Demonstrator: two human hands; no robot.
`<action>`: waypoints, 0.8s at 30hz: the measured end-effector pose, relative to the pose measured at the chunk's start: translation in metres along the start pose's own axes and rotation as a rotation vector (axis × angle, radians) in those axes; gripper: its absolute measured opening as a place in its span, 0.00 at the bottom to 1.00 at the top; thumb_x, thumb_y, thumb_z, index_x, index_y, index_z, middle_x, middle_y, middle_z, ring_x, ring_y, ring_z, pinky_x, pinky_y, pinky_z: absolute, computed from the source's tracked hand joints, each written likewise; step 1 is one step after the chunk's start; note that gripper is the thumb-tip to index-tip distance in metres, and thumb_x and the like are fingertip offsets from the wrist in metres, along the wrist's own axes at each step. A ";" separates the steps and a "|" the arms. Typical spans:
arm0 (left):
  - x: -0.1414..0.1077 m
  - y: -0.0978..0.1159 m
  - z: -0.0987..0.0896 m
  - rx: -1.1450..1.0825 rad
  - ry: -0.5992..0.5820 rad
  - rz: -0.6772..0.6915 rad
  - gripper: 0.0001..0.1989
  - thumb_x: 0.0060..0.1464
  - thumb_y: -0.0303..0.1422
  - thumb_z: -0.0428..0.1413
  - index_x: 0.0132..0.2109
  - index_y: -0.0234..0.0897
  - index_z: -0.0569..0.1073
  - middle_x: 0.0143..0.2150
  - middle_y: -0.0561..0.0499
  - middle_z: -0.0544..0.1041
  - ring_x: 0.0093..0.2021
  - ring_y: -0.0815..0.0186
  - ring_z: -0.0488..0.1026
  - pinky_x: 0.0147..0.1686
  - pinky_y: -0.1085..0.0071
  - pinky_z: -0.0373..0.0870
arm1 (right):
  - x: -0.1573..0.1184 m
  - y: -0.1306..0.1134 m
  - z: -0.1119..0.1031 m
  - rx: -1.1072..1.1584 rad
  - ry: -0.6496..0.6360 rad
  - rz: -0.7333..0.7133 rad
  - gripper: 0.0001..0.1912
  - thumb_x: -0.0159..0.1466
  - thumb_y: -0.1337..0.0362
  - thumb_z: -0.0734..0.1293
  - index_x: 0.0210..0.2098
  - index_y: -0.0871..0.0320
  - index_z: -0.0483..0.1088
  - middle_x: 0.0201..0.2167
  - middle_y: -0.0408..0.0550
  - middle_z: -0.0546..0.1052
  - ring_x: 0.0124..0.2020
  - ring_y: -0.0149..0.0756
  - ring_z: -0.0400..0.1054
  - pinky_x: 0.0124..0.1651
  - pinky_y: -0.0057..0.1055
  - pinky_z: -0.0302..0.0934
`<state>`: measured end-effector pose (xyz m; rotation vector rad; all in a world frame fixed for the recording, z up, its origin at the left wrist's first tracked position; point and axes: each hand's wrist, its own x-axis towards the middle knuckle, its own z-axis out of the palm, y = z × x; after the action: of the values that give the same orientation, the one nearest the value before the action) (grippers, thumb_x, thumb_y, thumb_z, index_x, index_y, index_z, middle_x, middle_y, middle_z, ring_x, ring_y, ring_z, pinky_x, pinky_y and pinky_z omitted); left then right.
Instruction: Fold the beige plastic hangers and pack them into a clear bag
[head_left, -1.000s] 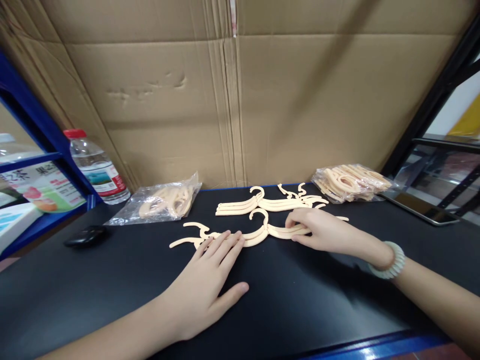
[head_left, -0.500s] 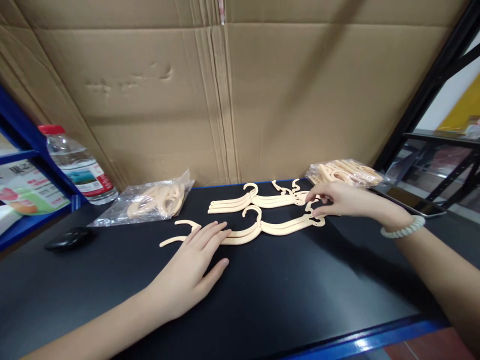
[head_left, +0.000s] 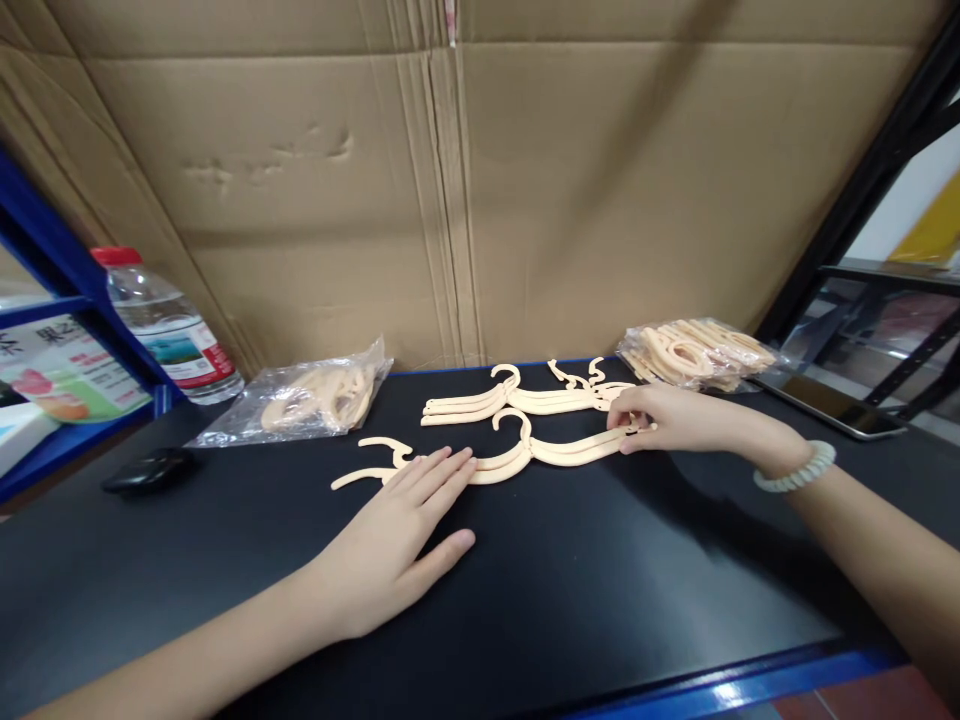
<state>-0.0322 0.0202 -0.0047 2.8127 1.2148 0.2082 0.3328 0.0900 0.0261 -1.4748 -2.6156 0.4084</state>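
Observation:
A cream folding hanger [head_left: 574,452] lies on the black tabletop [head_left: 570,580], its hook curving upward at the middle. My left hand [head_left: 401,535] rests flat with fingers outstretched over the hanger's left part, where two curved prongs stick out. At the other end, my right hand [head_left: 656,415] has its fingertips closed on the hanger's right tip, hiding much of it. Just behind lies a second group of cream hangers [head_left: 469,405], stacked together, with its right end partly behind my right hand.
Clear plastic bags of cream hanger parts [head_left: 322,400] and more hangers [head_left: 694,350] lie at the back left and back right. A phone [head_left: 832,403], black mouse [head_left: 150,470] and water bottle [head_left: 176,335] are around the sides. Cardboard [head_left: 300,200] stands behind.
My right hand has come down onto the hanger's right tip, its fingers closing there. My left hand stays flat on the left part. The view has shifted slightly.

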 end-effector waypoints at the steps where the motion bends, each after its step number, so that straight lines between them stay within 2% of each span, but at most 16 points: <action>1: 0.000 -0.001 -0.001 -0.008 -0.023 0.001 0.31 0.66 0.46 0.44 0.70 0.41 0.47 0.71 0.48 0.48 0.70 0.53 0.45 0.66 0.49 0.51 | 0.000 0.000 0.000 -0.019 0.005 0.015 0.07 0.58 0.61 0.68 0.33 0.57 0.74 0.29 0.45 0.74 0.29 0.35 0.66 0.30 0.29 0.56; 5: 0.004 -0.004 -0.007 -0.037 -0.082 0.025 0.33 0.65 0.47 0.44 0.70 0.40 0.46 0.72 0.47 0.45 0.71 0.53 0.43 0.66 0.49 0.50 | 0.002 -0.001 0.000 -0.074 0.033 0.058 0.06 0.57 0.62 0.68 0.31 0.58 0.73 0.26 0.44 0.73 0.26 0.35 0.65 0.28 0.29 0.54; 10: 0.008 -0.006 -0.011 -0.042 -0.106 0.026 0.33 0.65 0.48 0.44 0.70 0.39 0.46 0.72 0.47 0.44 0.71 0.53 0.41 0.66 0.49 0.47 | 0.002 0.001 0.000 -0.037 0.024 0.038 0.06 0.57 0.61 0.67 0.31 0.58 0.73 0.25 0.45 0.73 0.26 0.35 0.65 0.27 0.29 0.54; 14: 0.006 -0.004 -0.010 -0.035 -0.071 0.024 0.32 0.65 0.47 0.44 0.70 0.40 0.47 0.71 0.47 0.46 0.70 0.53 0.43 0.66 0.49 0.49 | 0.000 0.002 0.000 -0.035 0.063 0.003 0.05 0.57 0.62 0.67 0.30 0.58 0.72 0.28 0.46 0.74 0.27 0.36 0.65 0.28 0.30 0.55; 18: 0.003 -0.007 -0.003 -0.026 -0.020 0.052 0.32 0.65 0.46 0.45 0.70 0.42 0.46 0.71 0.47 0.46 0.70 0.52 0.44 0.66 0.50 0.50 | -0.001 0.001 -0.002 -0.001 0.103 -0.021 0.10 0.60 0.58 0.66 0.36 0.59 0.74 0.32 0.49 0.75 0.30 0.38 0.68 0.31 0.32 0.59; 20: 0.002 -0.009 0.001 -0.020 0.024 0.070 0.33 0.65 0.45 0.46 0.71 0.44 0.44 0.71 0.48 0.46 0.70 0.53 0.44 0.66 0.51 0.49 | 0.001 0.000 -0.001 -0.007 0.180 -0.040 0.13 0.62 0.59 0.64 0.42 0.60 0.73 0.36 0.51 0.76 0.34 0.41 0.70 0.35 0.35 0.63; 22: 0.002 -0.012 0.003 -0.011 0.034 0.082 0.34 0.65 0.45 0.46 0.71 0.44 0.42 0.72 0.49 0.45 0.70 0.53 0.44 0.66 0.51 0.49 | 0.005 -0.002 0.004 -0.022 0.285 -0.124 0.16 0.65 0.60 0.61 0.48 0.60 0.72 0.44 0.54 0.76 0.44 0.44 0.70 0.46 0.40 0.64; 24: 0.001 -0.013 0.004 -0.004 0.019 0.085 0.34 0.65 0.45 0.46 0.71 0.45 0.41 0.72 0.49 0.44 0.70 0.53 0.43 0.66 0.50 0.49 | 0.011 -0.005 0.013 -0.024 0.322 -0.240 0.17 0.68 0.62 0.59 0.51 0.59 0.71 0.52 0.55 0.72 0.55 0.45 0.65 0.57 0.44 0.59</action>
<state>-0.0403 0.0299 -0.0097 2.8679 1.0983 0.2427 0.3199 0.0945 0.0151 -1.1041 -2.4990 0.1038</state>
